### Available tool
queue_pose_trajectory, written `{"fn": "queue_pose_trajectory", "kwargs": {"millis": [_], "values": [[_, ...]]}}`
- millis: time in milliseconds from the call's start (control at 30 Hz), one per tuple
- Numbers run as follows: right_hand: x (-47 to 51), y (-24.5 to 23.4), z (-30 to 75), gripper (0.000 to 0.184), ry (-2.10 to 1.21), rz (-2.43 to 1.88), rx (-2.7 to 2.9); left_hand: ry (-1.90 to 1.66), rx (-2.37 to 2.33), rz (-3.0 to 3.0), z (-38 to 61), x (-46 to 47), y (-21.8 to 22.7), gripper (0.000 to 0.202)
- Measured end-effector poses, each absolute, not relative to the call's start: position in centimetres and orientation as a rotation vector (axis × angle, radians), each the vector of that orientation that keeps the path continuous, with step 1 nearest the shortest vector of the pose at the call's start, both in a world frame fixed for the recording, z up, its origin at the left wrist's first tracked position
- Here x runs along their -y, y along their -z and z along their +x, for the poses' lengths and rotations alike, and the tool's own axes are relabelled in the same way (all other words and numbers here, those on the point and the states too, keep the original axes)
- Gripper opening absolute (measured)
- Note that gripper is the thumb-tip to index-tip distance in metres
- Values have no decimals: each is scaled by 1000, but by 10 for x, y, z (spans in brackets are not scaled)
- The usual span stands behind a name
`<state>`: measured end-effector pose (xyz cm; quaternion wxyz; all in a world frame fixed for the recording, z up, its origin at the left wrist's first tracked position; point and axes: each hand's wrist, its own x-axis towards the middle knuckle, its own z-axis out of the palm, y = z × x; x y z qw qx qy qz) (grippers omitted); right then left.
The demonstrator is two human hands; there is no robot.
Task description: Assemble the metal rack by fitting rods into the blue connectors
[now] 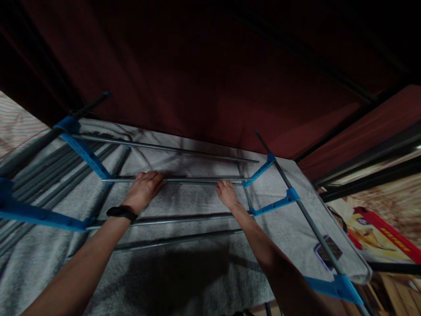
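A thin grey metal tube (pixel 190 180) runs crosswise between the blue plastic brackets of a rack frame. My left hand (pixel 144 188), with a black band on its wrist, has its fingers curled over this tube toward its left end. Further right, my right hand (pixel 226 193) grips the same tube near the right blue bracket (pixel 258 173). The tube's left end lies at the left blue bracket (pixel 87 156). Behind it, another crosswise tube (pixel 164 149) reaches from the left bracket, its right end apart from the right one. Nearer me, a crosswise tube (pixel 184 219) passes below both wrists.
Several loose grey tubes (pixel 49 175) lie at the left on the grey blanket (pixel 197 272). A phone (pixel 330 251) lies beside the right side pole (pixel 309 219). Beyond the bed's right edge is a red and yellow box (pixel 381 235). A dark red curtain (pixel 197 87) hangs behind.
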<state>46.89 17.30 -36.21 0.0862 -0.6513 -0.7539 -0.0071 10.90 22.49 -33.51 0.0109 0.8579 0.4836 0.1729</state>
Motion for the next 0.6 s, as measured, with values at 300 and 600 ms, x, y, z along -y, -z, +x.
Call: {"fn": "queue_pose_trajectory", "kwargs": {"millis": [300,600], "values": [[-180,362,484,26,-3,-1842,2532,-393,-1594,2697,117,-216,325,29],[-181,363,479,33,-53,-1846,2540,-723,-2068,2386,105,-180,327,41]]}}
